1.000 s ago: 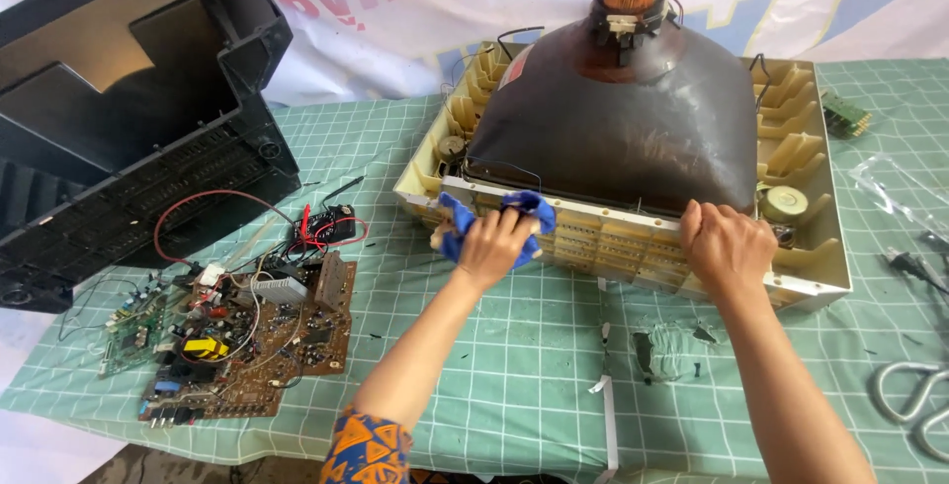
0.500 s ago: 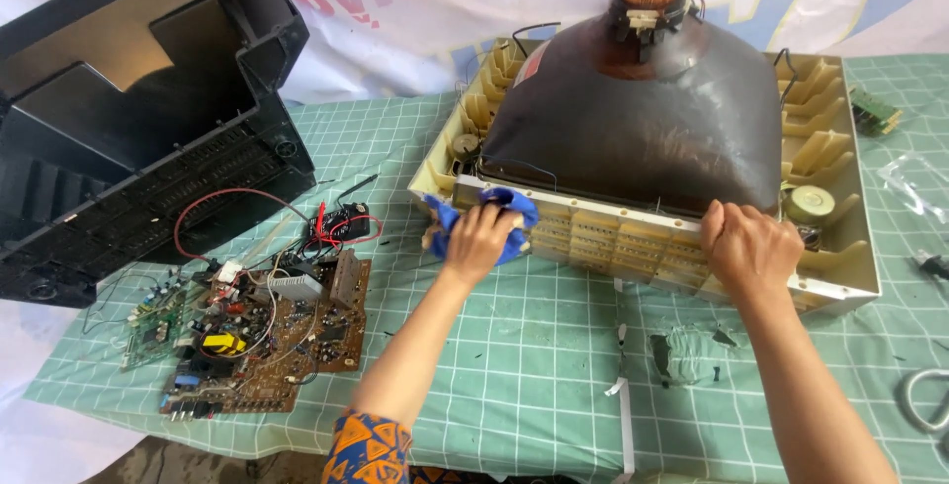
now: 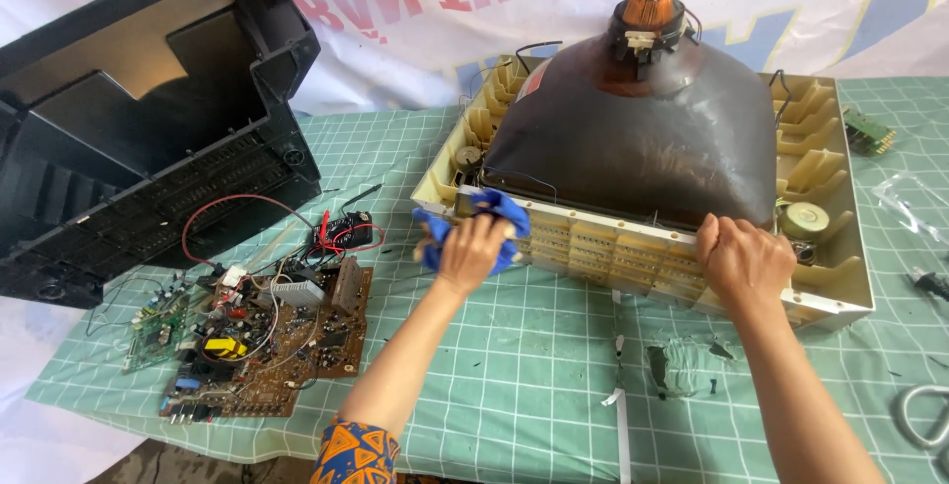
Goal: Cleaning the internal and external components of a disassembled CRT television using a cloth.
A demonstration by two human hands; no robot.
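A dark picture tube [image 3: 643,138] lies face down in a cream plastic front frame [image 3: 593,247] on a green grid mat. Its neck with a copper coil [image 3: 649,4] points up. My left hand [image 3: 473,252] presses a blue cloth [image 3: 499,209] against the frame's near left corner. Further right, my right hand [image 3: 741,262] grips the frame's near edge beside a small round speaker [image 3: 806,219].
A black rear casing [image 3: 148,138] stands open at the left. A brown circuit board [image 3: 267,341] with red wires lies in front of it. A small green board [image 3: 868,131] is at far right; scissors [image 3: 924,420] lie at the lower right. Torn mat patch [image 3: 682,365].
The view has shifted, so the frame and tube sit a little further right and lower. Both hands stay on the frame's near edge, the left still on the cloth.
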